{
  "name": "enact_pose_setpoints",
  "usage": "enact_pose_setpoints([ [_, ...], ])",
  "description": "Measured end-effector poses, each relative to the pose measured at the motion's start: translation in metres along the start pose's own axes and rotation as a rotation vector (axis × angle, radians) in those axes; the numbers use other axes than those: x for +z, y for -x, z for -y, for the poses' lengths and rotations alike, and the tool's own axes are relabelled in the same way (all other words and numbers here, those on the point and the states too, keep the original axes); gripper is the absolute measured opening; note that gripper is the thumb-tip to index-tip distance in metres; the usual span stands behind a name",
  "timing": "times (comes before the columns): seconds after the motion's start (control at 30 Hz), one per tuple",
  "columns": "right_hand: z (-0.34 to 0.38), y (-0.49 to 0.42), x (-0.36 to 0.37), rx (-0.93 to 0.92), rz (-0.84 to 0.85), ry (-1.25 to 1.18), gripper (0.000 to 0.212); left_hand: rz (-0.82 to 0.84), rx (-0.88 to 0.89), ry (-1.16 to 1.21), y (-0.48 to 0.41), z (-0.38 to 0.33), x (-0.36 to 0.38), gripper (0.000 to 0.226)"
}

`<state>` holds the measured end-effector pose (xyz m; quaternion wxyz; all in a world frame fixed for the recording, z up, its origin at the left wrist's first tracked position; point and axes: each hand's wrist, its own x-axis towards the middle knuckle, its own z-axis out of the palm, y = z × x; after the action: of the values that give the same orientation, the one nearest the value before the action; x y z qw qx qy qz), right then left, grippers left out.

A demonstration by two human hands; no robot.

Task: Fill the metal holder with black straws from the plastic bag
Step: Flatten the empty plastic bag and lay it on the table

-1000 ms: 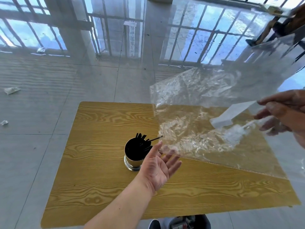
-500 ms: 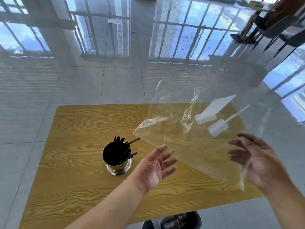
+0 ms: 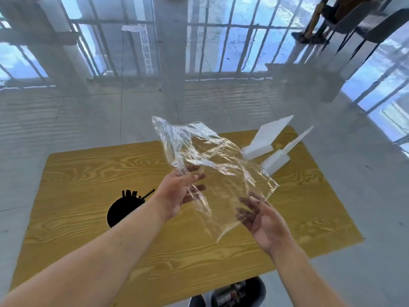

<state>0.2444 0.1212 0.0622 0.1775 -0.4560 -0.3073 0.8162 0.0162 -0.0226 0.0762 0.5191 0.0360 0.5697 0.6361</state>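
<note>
Straws (image 3: 130,194) stand packed in the holder (image 3: 115,214), which sits on the table (image 3: 88,173) with the person's left forearm crossing in front of its right side. One straw leans out over the rim toward the right. The bag (image 3: 212,162) hangs in the air up and to the right of the holder, and no straws show inside it, so the filling looks about done. The left hand (image 3: 177,192), just right of the holder, pinches a gathered edge of the bag between thumb and fingers. The right hand (image 3: 263,220), farther right of the holder, is spread with straight fingers under the bag's lower edge and grips nothing. Two white foam pieces (image 3: 265,138) stand well beyond the holder, to its right.

The main risk is the left forearm: it passes so close to the holder that a careless pull back could tip it and spill the straws. The leaning straw could also catch on the arm and come out. The bag is thin and held at one edge only, so it may slip free.
</note>
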Motion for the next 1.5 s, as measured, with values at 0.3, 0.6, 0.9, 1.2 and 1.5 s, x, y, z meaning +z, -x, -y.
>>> enact_pose_setpoints([
  [0.3, 0.083, -0.018, -0.005, 0.116, 0.279, 0.068, 0.048, 0.271, -0.036, -0.169, -0.002, -0.077, -0.028, 0.027],
  [0.6, 0.095, -0.022, 0.089, -0.033, 0.263, 0.466, 0.039, 0.27, -0.069, -0.262, 0.012, -0.126, -0.06, 0.029],
  [0.9, 0.088, -0.012, 0.144, -0.213, 0.238, 0.432, 0.009, 0.134, -0.002, -0.311, 0.02, -0.157, -0.116, 0.011],
  [1.2, 0.078, 0.006, 0.181, -0.229, 0.157, 0.539, 0.029, 0.132, 0.102, -0.355, 0.033, -0.176, -0.162, 0.023],
  [1.5, 0.06, 0.017, 0.193, -0.208, 0.145, 0.384, 0.038, 0.218, 0.145, -0.233, 0.038, -0.182, -0.187, 0.029],
])
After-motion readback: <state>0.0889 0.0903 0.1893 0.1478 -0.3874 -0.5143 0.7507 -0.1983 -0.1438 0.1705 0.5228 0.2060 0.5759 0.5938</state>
